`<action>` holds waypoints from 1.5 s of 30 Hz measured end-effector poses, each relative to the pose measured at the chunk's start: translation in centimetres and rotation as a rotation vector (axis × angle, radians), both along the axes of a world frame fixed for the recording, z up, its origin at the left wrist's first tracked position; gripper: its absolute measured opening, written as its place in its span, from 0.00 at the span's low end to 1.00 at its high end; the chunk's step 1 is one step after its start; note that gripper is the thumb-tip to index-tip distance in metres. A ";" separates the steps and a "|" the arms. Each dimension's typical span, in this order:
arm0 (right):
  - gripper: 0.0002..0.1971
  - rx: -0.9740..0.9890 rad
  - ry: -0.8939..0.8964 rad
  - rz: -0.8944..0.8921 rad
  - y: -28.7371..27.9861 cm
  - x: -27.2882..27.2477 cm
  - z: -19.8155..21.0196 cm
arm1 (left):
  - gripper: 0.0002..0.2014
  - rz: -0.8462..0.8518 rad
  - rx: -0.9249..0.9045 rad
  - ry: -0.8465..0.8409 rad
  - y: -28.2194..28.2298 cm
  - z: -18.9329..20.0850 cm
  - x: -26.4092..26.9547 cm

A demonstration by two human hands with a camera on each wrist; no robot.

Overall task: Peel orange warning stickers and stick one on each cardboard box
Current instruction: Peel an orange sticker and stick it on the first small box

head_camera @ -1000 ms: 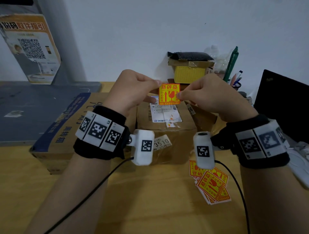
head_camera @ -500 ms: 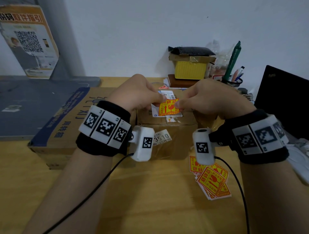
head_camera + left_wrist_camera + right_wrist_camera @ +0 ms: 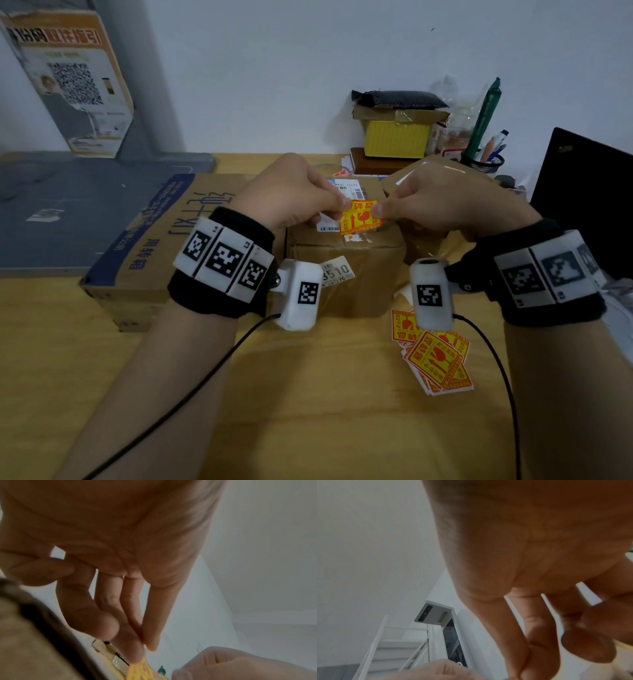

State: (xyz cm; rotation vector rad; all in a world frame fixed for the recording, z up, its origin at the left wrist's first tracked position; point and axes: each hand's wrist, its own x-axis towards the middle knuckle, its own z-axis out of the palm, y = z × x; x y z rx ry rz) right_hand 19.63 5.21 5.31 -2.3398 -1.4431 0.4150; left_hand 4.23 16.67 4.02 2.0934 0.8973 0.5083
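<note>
The left hand (image 3: 291, 195) and the right hand (image 3: 442, 202) each pinched a top corner of one orange sticker (image 3: 360, 218), which hung slightly tilted over the top of the small box (image 3: 342, 274) in the middle of the table (image 3: 308, 411). Whether the sticker's lower edge already touched the box could not be told, since fingers and blur covered that line. The white label (image 3: 329, 222) on the box top was half hidden behind the sticker and the left fingers.

In the left wrist view, the thumb and forefinger met on a yellow-orange strip (image 3: 142, 669) at the bottom edge, blurred and cut off by the frame; the other hand (image 3: 240, 665) showed only as a pale patch. The right wrist view showed its thumb and forefinger (image 3: 518, 649) pressed together, but the sticker itself fell below the frame.

A larger box (image 3: 154, 246) with blue print lay to the left, its near right corner hidden behind the left wristband. A third box (image 3: 421, 233) stood behind the right hand, mostly covered. The pile of spare stickers (image 3: 435, 363) lay on the table near the right wrist, its top partly hidden by the wrist camera (image 3: 430, 294). Pens in a cup (image 3: 486, 161) stood at the back.
</note>
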 end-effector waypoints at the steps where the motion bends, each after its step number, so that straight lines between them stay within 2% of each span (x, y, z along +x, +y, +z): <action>1: 0.19 0.012 0.015 0.012 0.0 -0.1 0.1 | 0.06 0.007 -0.011 -0.004 -0.1 -0.1 0.0; 5: 0.16 0.117 0.048 0.025 -0.4 -0.1 0.6 | 0.06 0.026 -0.023 -0.021 -0.2 0.3 -0.6; 8: 0.20 0.157 0.069 0.029 -0.6 -0.2 0.8 | 0.09 0.005 -0.013 -0.032 -0.2 0.7 -0.9; 10: 0.23 0.148 0.071 0.013 -0.4 -0.2 0.7 | 0.09 -0.003 0.000 -0.012 -0.2 0.8 -0.9; 15: 0.20 0.082 0.065 0.025 -0.2 0.2 0.4 | 0.11 0.011 0.015 -0.005 0.3 0.5 -0.9; 17: 0.21 0.074 0.085 0.030 -0.1 0.1 0.2 | 0.10 0.018 0.050 0.040 0.5 0.3 -0.8; 22: 0.22 0.028 -0.005 0.013 -0.1 -0.2 -0.1 | 0.11 0.004 0.086 0.140 0.7 0.2 -0.5; 30: 0.22 0.046 0.049 -0.033 0.4 -0.1 -0.6 | 0.10 -0.021 0.151 0.239 0.6 0.1 -0.2; 36: 0.26 0.033 0.061 -0.038 0.7 -0.1 -0.9 | 0.11 -0.012 0.142 0.243 0.6 0.0 0.0; 45: 0.21 0.016 0.024 -0.016 0.6 -0.4 -0.8 | 0.10 -0.006 0.145 0.258 0.6 -0.1 0.0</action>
